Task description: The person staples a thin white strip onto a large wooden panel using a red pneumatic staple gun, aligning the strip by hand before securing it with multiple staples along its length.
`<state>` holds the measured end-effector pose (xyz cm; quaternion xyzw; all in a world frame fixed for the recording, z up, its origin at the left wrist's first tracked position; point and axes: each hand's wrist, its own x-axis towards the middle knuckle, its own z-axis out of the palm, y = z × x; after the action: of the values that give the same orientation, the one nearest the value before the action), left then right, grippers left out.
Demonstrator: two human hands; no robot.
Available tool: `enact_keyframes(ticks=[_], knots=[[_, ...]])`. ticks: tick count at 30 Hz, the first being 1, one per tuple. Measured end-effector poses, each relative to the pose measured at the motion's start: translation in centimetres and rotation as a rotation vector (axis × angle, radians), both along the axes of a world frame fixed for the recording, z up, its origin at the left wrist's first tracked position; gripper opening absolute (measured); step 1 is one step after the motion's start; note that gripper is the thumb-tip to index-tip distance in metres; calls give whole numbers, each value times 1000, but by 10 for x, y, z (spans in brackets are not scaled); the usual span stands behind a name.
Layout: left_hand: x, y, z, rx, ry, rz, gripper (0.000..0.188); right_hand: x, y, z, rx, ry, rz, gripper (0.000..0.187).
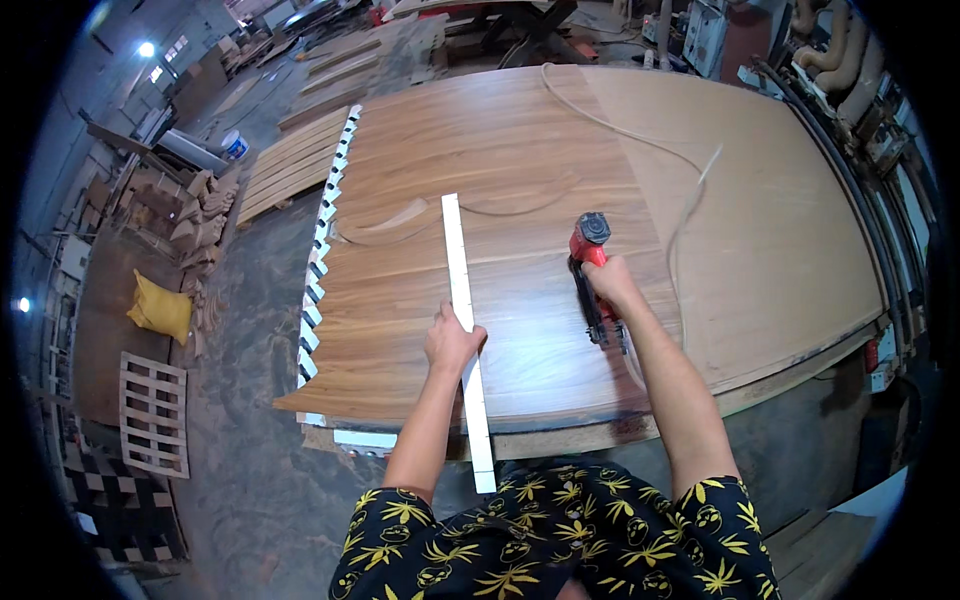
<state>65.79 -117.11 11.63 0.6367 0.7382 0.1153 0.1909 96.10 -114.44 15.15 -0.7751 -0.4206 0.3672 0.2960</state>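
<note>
My left hand (453,340) is closed around a long, narrow white strip (458,270) with dark marks along it. The strip runs away from me over a wood-grain sheet (400,270), and its near end juts past the front edge. In my right hand (612,280) is a red and black nail gun (590,240), held over the right part of that sheet. A pale air hose (640,135) lies across the boards and curves back near the tool. White notched pieces (325,215) line the sheet's left edge.
A plain tan board (760,230) covers the right side of the worktable. Pipes and machinery (850,70) stand beyond it. On the floor to the left are a yellow sack (160,306), a slatted pallet (153,415), wooden planks (295,175) and a white-blue bucket (234,145).
</note>
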Motion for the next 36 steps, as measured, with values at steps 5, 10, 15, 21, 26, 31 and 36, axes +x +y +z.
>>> enact_keyframes(ticks=[5,10,15,21,26,31,36], knots=[[-16,-14,3,-20,32,44,77,8,3,-15,63,-37,2,34],[-19,-6,1,1,43,64,81,4,2,-7,66,-8,6,35],[-1,13,25,195,96,86,75,-4,-4,17,2,-12,0,37],[49,125,-8,380,178,-372,67,-6,-5,24,-61,2,-16,38],[91,214,-40,272,301,-486,70,-4,2,4,23,-117,34,43],[122,228,-27,183,233,-470,65,8,-2,-12,34,-129,4,33],[111,234,-32,389,152,-535,33,4,1,-11,75,-30,27,32]])
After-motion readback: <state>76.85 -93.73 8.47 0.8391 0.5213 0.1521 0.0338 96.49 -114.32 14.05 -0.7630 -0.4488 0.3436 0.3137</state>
